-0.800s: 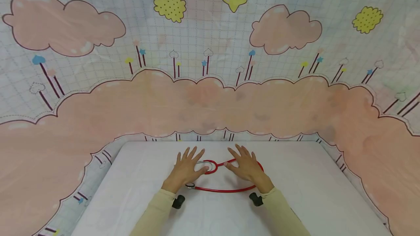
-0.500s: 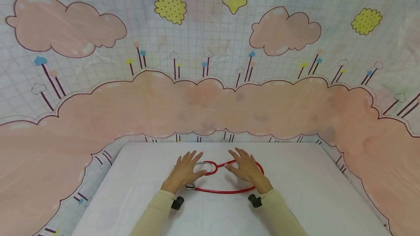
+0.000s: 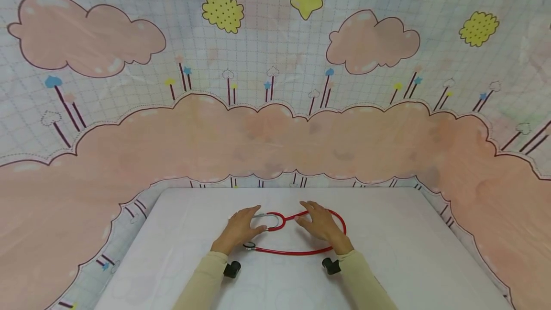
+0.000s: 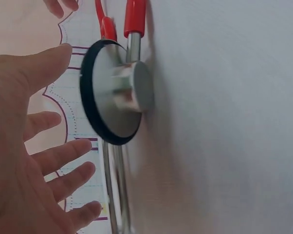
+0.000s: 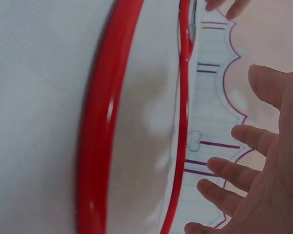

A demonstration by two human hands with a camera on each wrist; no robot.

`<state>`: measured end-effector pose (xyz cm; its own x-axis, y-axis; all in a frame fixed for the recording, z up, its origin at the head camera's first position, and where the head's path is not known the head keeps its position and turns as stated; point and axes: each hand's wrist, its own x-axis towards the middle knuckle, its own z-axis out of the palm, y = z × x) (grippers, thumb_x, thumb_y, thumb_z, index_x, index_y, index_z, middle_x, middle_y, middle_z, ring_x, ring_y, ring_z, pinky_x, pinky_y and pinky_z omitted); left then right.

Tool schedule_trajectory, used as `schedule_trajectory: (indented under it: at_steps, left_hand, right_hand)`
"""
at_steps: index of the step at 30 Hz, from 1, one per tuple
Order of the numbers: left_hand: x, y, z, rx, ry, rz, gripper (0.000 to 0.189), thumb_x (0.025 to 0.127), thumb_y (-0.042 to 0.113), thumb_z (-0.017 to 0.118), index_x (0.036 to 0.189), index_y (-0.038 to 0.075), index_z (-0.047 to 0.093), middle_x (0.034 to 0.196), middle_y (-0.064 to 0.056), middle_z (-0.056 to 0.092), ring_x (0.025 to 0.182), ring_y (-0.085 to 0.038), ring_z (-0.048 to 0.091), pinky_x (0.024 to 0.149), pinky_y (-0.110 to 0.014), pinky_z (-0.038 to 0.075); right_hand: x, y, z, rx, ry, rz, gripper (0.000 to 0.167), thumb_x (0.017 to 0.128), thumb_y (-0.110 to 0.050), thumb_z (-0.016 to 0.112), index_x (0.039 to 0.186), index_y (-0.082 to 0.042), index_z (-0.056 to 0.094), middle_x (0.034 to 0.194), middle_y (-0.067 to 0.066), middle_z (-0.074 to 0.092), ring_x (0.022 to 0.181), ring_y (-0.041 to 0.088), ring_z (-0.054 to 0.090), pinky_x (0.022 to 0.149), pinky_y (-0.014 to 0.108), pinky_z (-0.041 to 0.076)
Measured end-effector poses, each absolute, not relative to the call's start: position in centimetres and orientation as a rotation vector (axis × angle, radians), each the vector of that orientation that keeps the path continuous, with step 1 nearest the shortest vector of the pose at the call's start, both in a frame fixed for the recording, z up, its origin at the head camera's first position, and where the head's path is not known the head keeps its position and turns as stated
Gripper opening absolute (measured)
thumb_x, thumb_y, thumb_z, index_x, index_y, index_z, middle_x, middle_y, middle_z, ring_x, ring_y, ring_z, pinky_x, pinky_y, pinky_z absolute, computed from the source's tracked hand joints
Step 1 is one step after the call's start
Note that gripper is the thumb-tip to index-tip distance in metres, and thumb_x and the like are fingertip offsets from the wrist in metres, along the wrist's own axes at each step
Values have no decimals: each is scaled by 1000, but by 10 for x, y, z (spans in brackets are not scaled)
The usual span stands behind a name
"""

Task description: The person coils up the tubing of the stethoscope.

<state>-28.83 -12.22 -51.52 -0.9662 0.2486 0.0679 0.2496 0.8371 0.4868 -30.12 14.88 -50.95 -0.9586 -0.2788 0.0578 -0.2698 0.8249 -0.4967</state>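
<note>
A red stethoscope [image 3: 297,253] lies looped on the white table, its metal ear tubes toward the left and its tubing curving round at the right. Its round chest piece [image 4: 112,92], silver with a black rim, shows large in the left wrist view. My left hand [image 3: 239,226] hovers over the ear-tube end, fingers spread and relaxed, holding nothing. Over the right part of the loop is my right hand [image 3: 320,224], fingers loosely bent and apart from the tubing [image 5: 100,146] in the right wrist view. Part of the stethoscope is hidden beneath both hands.
The white table [image 3: 409,252] reaches back to a cloth backdrop [image 3: 275,142] printed with clouds and stars. A small black wrist mount [image 3: 232,269] sits at the left wrist, and a similar black mount [image 3: 331,266] at the right.
Both hands have come slightly nearer and lower in the head view, and their fingers have bent from a straighter spread. The stethoscope has stayed in place.
</note>
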Motion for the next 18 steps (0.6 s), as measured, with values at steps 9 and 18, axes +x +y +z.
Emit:
schedule_trajectory:
  at_steps: [9, 18]
  left_hand:
    - [-294, -123, -523, -345, -3009, -954, 69, 86, 35, 76, 143, 11, 48, 137, -16, 58, 130, -38, 51, 107, -56, 40]
    - [-298, -126, -527, -328, -2994, -986, 64, 81, 18, 81, 138, 9, 53, 128, -15, 62, 123, -36, 52, 106, -57, 38]
  right_hand:
    - [-305, 145, -520, -407, 2959, -830, 61, 92, -45, 64, 144, -16, 49, 149, 13, 47, 139, 37, 41, 111, 59, 34]
    - [-307, 141, -525, -386, 2931, -767, 58, 92, -43, 65, 141, -15, 52, 146, 12, 50, 139, 36, 41, 114, 61, 27]
